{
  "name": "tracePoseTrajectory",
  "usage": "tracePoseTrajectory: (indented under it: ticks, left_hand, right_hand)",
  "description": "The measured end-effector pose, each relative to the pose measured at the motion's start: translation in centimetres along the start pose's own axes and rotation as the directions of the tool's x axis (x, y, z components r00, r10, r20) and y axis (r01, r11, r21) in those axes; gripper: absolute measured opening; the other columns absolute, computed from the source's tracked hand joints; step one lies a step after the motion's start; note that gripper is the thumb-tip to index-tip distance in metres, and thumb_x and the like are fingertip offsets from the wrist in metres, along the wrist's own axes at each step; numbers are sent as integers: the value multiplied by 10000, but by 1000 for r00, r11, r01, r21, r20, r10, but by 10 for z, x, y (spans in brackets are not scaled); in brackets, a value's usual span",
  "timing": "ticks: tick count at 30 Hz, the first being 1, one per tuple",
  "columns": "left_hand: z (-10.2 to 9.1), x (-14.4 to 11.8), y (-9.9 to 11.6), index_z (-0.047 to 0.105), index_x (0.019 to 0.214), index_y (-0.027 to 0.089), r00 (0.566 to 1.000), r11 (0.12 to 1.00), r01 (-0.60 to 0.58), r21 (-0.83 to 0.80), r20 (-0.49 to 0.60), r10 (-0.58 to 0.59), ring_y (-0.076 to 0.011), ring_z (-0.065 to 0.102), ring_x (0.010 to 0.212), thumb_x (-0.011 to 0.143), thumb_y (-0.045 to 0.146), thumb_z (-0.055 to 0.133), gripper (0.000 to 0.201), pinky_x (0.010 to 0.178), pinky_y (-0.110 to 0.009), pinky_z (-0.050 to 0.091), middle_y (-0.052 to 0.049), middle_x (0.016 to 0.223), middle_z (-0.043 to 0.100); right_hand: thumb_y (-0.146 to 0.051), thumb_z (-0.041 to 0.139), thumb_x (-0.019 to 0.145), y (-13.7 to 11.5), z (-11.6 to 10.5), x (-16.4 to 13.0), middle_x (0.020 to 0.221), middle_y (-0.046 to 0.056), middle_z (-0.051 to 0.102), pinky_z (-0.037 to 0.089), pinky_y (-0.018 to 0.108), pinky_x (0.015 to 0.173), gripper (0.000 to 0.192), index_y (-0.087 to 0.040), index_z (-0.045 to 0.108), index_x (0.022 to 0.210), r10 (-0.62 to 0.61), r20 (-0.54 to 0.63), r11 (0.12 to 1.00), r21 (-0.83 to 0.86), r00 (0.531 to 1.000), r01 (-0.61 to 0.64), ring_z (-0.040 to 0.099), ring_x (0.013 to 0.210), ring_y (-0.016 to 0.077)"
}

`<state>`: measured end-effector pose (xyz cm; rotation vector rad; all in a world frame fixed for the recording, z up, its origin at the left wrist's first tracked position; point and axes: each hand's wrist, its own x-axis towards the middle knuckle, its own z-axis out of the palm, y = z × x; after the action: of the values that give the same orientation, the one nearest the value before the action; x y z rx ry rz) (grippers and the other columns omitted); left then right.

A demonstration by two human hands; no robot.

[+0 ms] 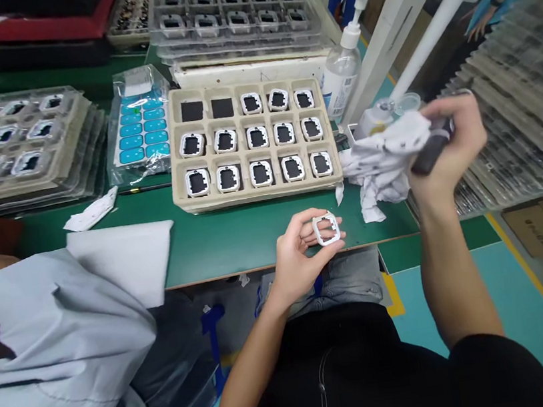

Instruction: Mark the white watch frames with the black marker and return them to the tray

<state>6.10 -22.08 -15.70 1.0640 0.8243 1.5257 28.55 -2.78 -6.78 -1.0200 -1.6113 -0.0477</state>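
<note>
Head view: your left hand [295,254] pinched small white frame [326,229] at near table edge, fingers closed round it. Your right hand [449,138], far right, gripped dark tool [430,151] against crumpled cloth [386,157]. Beige tray [254,192] sat beyond, two cells frameless. Step judged: wiping frame; next move called for bringing tool to frame.

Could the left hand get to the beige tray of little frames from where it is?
Probably yes. The left hand hovers in front of the beige tray with bare green table between them, but its fingers already hold a white frame.
</note>
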Motion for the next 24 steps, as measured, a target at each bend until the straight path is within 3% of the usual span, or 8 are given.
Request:
tracePoseTrajectory:
  ticks: [3,7,11,16,20,24]
  left_hand:
    - [-1,-1,0,716,1417,230,1000,1000,-15,15,-22,15,-272,977,1122,1043,372,1031,509,1024,-349,798,-139,1352,949]
    - [-1,-3,-1,709,1431,231,998,997,-48,56,-40,50,-262,980,1089,1041,300,1032,511,1012,-337,808,-128,1337,955]
    - [2,-1,2,706,1455,245,993,988,-115,99,-19,118,-260,981,1086,1033,231,1033,534,1030,-342,814,-105,1342,955]
    - [14,4,3,722,1511,293,979,973,-167,160,144,145,-233,976,1090,1038,207,1025,567,1036,-319,806,-117,1595,866]
    - [19,1,-4,713,1587,310,960,926,-253,279,187,206,-288,959,1234,1042,206,1017,633,1081,-350,802,-94,1449,920]
    - [17,-3,-5,669,1668,321,910,849,-398,348,267,317,-303,922,1360,1037,166,1014,736,1176,-371,773,-112,1557,888]
  right_hand:
    - [-392,830,1096,-20,-13,-57,994,-1,828,675,476,797,143,-325,804,1220,-238,-112,939,230,965,258,834,869,290]
    - [-383,745,1183,-26,-26,-105,1228,65,915,765,532,845,363,-347,774,1543,-379,27,873,343,925,347,911,1037,336]
    - [-273,765,1137,-21,-39,-123,1347,94,914,796,568,914,473,-347,730,1603,-371,123,897,303,920,321,914,1145,345]
    - [-340,808,1099,-16,-42,-137,1358,57,919,797,588,871,365,-411,757,1453,-350,83,914,250,933,320,910,1107,353]
    - [-257,836,1027,-14,-44,-144,1390,33,916,801,605,910,422,-432,761,1404,-304,40,941,165,952,294,907,1142,352]
    - [-257,770,1071,-16,-44,-148,1406,29,918,809,623,937,381,-434,774,1409,-255,70,957,163,964,242,909,1192,353]
